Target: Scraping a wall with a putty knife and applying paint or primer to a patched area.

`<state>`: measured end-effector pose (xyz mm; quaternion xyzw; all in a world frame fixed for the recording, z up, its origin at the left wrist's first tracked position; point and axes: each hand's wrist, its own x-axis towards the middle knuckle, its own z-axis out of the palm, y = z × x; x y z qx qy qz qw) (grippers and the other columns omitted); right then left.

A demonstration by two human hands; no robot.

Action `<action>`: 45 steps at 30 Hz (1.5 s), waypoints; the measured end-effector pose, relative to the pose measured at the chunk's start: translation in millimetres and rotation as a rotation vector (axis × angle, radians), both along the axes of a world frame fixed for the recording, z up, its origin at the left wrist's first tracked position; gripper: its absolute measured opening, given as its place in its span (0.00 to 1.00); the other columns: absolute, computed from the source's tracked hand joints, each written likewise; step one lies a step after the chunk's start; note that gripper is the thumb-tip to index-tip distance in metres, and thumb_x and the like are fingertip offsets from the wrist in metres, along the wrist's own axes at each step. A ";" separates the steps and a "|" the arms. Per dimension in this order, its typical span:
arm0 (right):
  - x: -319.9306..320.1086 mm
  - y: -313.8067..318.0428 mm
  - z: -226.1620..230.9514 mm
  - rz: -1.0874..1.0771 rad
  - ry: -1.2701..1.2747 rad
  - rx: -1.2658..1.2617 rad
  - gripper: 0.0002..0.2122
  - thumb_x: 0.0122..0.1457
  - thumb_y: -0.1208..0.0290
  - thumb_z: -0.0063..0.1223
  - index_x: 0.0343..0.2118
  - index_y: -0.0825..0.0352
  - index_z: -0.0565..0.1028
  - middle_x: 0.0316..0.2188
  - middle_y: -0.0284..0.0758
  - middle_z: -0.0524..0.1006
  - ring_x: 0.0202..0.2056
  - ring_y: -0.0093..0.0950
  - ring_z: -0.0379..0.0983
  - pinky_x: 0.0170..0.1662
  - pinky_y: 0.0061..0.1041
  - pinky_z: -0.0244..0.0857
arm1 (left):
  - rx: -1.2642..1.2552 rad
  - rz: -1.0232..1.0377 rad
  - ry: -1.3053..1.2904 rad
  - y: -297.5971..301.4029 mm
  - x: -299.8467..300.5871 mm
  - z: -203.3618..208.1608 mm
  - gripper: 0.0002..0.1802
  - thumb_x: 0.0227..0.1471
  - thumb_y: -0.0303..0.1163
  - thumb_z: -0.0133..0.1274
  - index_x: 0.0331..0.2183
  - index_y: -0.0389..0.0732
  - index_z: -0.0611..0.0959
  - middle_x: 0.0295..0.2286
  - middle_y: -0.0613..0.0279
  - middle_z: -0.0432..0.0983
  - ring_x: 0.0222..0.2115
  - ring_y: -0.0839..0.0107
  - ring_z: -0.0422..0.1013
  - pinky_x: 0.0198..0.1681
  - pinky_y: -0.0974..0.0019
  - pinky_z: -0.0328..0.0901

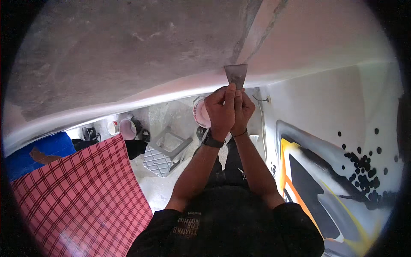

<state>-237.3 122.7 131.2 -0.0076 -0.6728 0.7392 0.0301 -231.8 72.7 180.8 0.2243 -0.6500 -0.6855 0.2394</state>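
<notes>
Both of my hands are raised together in front of me, closed around one putty knife (236, 75). My left hand (220, 111), with a dark watch at its wrist, has a digit pressed along the base of the metal blade. My right hand (244, 108), a thin band at its wrist, grips close beside it. The handle is hidden inside the hands. The blade's wide edge meets the plastered surface (197, 47), by a darker grey seam (239, 47) that runs upward. Grey plaster lies left of this seam, paler pinkish plaster to its right.
Below stands a bucket with pinkish contents (201, 112). A grey plastic stool (165, 150) and a red checked surface (85, 192) are at the left, beside a blue object (40, 154). Further tubs (127, 128) sit behind. A painted wall (317, 180) rises on the right.
</notes>
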 end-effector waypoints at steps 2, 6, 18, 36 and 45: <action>-0.4 -0.3 1.4 -0.018 -0.038 0.005 0.15 0.62 0.65 0.47 0.23 0.72 0.69 0.15 0.27 0.64 0.23 0.14 0.56 0.21 0.21 0.52 | -0.023 0.020 -0.025 0.4 0.4 0.7 0.14 0.55 0.31 0.53 0.22 0.31 0.79 0.16 0.70 0.71 0.20 0.85 0.61 0.21 0.76 0.58; 0.1 3.3 6.2 0.014 0.007 -0.006 0.16 0.62 0.65 0.47 0.23 0.72 0.69 0.15 0.27 0.64 0.23 0.15 0.56 0.22 0.22 0.52 | -0.046 0.004 -0.070 -0.1 1.1 1.1 0.14 0.55 0.31 0.55 0.23 0.30 0.80 0.17 0.71 0.71 0.21 0.85 0.61 0.23 0.77 0.59; -0.6 4.1 5.0 0.050 -0.019 -0.052 0.15 0.61 0.63 0.47 0.24 0.72 0.70 0.15 0.31 0.65 0.23 0.15 0.57 0.23 0.22 0.55 | -0.043 0.050 -0.053 4.5 1.7 0.5 0.16 0.56 0.30 0.53 0.20 0.32 0.77 0.15 0.70 0.69 0.19 0.86 0.59 0.20 0.76 0.56; 2.4 -1.1 1.0 0.041 -0.017 -0.031 0.16 0.63 0.64 0.46 0.23 0.72 0.69 0.14 0.30 0.64 0.22 0.15 0.56 0.22 0.22 0.53 | 0.009 0.074 -0.053 1.0 3.4 -2.8 0.14 0.55 0.30 0.54 0.21 0.32 0.79 0.17 0.75 0.68 0.20 0.86 0.58 0.21 0.78 0.54; 4.0 -2.8 -2.2 0.049 -0.032 -0.046 0.15 0.62 0.66 0.47 0.23 0.72 0.68 0.16 0.26 0.64 0.23 0.14 0.55 0.22 0.20 0.52 | -0.055 0.022 -0.045 -5.3 3.1 -6.5 0.14 0.55 0.31 0.53 0.22 0.31 0.79 0.17 0.69 0.72 0.20 0.84 0.62 0.23 0.76 0.59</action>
